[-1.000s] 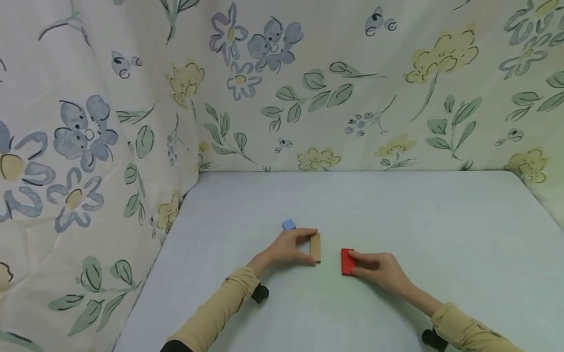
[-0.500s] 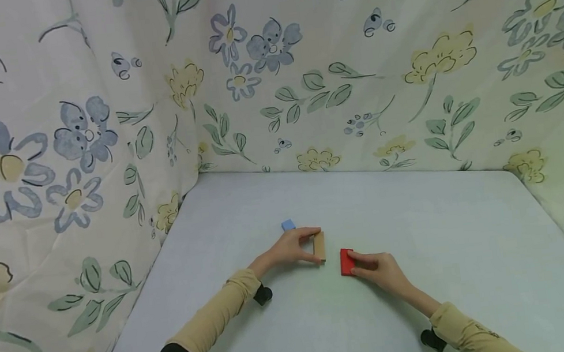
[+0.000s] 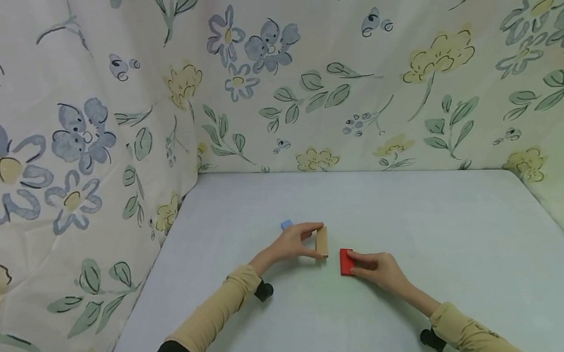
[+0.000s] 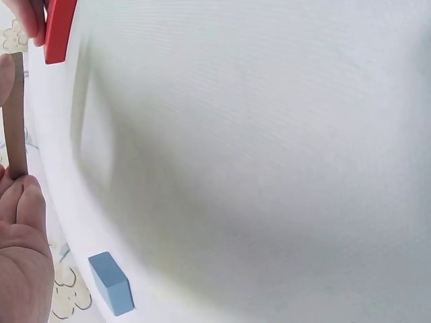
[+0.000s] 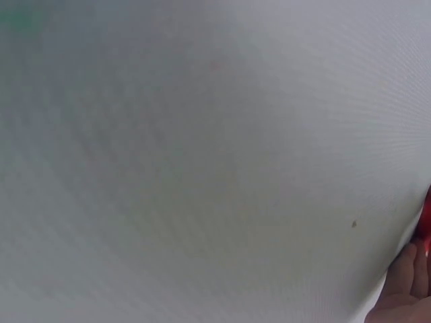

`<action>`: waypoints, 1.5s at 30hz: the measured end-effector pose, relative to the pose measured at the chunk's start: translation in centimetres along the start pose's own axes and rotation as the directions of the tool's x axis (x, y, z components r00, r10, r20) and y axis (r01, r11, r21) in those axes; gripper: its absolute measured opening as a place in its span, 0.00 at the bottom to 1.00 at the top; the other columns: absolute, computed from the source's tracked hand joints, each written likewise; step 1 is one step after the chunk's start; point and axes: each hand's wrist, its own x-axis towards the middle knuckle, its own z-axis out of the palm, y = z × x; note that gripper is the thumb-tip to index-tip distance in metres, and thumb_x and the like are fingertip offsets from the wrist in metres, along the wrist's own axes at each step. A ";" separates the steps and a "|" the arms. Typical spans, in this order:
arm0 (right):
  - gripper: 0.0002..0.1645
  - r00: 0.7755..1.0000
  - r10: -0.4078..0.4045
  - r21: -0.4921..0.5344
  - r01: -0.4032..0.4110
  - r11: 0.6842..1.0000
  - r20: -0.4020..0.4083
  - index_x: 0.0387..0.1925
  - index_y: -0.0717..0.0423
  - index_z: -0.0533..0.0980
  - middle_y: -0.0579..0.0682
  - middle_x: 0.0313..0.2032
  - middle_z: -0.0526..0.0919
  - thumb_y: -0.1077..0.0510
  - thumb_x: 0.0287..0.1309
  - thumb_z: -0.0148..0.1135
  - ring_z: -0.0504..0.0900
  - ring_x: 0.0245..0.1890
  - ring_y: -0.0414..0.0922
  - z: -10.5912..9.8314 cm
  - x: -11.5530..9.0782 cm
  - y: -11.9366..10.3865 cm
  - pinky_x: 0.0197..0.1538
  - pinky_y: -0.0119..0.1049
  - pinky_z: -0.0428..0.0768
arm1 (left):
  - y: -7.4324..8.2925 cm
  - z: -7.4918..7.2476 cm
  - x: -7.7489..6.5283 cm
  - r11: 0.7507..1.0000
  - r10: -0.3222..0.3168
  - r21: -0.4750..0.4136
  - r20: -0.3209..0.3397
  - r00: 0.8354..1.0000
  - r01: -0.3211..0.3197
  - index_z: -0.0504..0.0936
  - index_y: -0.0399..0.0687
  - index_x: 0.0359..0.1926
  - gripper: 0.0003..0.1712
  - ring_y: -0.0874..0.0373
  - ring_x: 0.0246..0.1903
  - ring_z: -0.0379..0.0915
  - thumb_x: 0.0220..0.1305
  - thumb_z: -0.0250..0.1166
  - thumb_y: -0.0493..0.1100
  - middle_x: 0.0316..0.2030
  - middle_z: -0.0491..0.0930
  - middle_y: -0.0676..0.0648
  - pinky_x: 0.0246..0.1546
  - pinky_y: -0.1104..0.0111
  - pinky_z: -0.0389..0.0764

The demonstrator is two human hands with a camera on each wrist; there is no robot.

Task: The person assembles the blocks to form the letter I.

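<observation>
Between thumb and fingers, my left hand (image 3: 292,243) pinches a flat tan wooden block (image 3: 322,242) by its two ends. In the left wrist view that block (image 4: 15,118) is seen edge-on above the white surface, and its shadow falls apart from it. My right hand (image 3: 384,270) holds a red block (image 3: 346,262) by its right side, just right of the wooden one with a gap between. Part of the red block (image 4: 59,30) shows at the top of the left wrist view. Only a sliver of it and some fingers (image 5: 404,276) appear in the right wrist view.
A small blue block (image 3: 286,224) lies on the white table (image 3: 422,218) behind my left hand, partly hidden by it in the head view. Flower-patterned cloth (image 3: 337,106) hangs along the table's left, back and right edges. A dark camera is strapped at each wrist.
My left hand has carried the wooden block a little to the right, then slightly up off the table, closer to the red block. The right hand and red block have stayed nearly still.
</observation>
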 end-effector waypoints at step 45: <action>0.26 0.999 0.035 -0.016 -0.035 0.999 0.000 0.54 0.53 0.79 0.56 0.52 0.82 0.54 0.50 0.70 0.79 0.54 0.53 0.2 0.2 0.0 0.53 0.42 0.81 | 3.6 -1.1 2.9 0.996 0.084 0.037 -0.077 0.994 -0.081 0.65 0.42 0.68 0.48 0.59 0.67 0.61 0.46 0.77 0.44 0.68 0.66 0.48 0.64 0.75 0.66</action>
